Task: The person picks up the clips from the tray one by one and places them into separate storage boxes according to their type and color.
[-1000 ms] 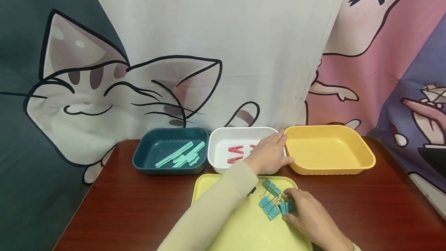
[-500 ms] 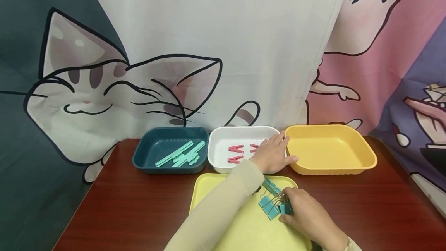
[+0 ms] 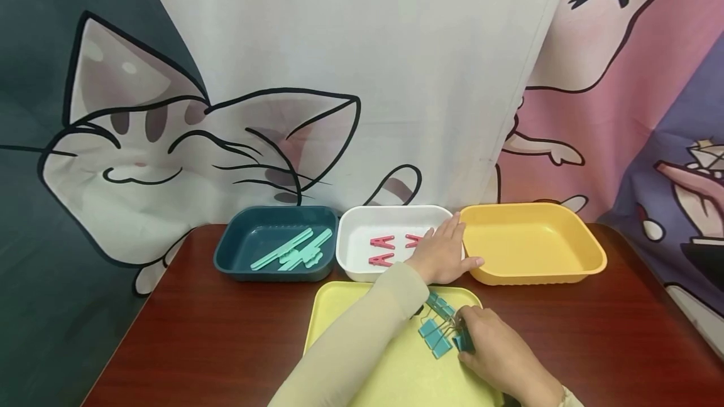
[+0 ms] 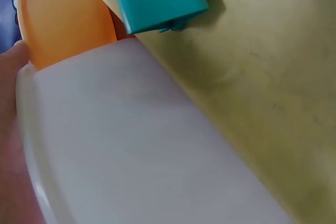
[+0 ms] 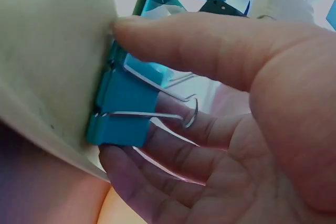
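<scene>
- On the pale yellow flat tray (image 3: 407, 382), toward two o'clock of its visible part, the right hand (image 3: 498, 347) holds one turquoise metal binder clip with wire handles (image 5: 126, 103).
- Its grip is only as wide as this clip: in the right wrist view the thumb is on one side, the curled fingers on the other, and the wire handles point toward the palm. Whether the clip touches the flat tray or is slightly above it, I cannot tell.
- At nine and eleven o'clock from the held clip lie two other turquoise binder clips (image 3: 434, 336); the wire handles cross near the right fingertips, so it is hard to separate them.
- At eleven o'clock from the right hand, the left hand (image 3: 444, 253) lies with straight fingers over the right end of the white plastic tray (image 3: 359, 225); its thumb reaches toward three o'clock, to the deep yellow plastic tray (image 3: 526, 244).
- At the nine o'clock edge of the left wrist view, only a blurred strip of this hand is seen.
- Within the white tray, one of the pink plastic clips (image 3: 381, 242) is partly covered by the left hand.
- At six o'clock, the head view cuts off the flat tray, and the cream left sleeve (image 3: 345, 353) hides some of it.
</scene>
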Motion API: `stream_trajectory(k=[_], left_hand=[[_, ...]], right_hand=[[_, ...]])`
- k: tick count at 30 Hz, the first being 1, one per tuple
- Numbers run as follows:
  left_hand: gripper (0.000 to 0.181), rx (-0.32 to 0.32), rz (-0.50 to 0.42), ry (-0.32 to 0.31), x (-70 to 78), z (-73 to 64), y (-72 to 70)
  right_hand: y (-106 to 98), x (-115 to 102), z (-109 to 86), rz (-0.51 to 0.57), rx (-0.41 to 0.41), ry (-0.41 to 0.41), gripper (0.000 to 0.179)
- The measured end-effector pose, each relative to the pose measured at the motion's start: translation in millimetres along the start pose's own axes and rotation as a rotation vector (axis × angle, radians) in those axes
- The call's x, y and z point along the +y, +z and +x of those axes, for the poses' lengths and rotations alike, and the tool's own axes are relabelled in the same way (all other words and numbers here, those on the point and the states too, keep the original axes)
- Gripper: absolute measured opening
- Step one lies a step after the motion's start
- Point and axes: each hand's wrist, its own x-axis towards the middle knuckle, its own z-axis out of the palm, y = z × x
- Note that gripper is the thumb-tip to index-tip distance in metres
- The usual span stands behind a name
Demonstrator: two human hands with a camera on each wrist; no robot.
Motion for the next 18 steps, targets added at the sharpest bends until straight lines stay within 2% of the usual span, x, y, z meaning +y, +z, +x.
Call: stream_trajectory(k=[5,18], left_hand=[[0.086,-0.003,0.018,0.021,-0.4,-0.8,1.1],[0.087,-0.016,0.060,0.043,1.0,-0.6,2.6]], right_hand=[[-4,0,-2.3,0.010,0.003,-0.006,0.046],[-19,4,-8.3,-0.056,0.043,-0.055,0.056]])
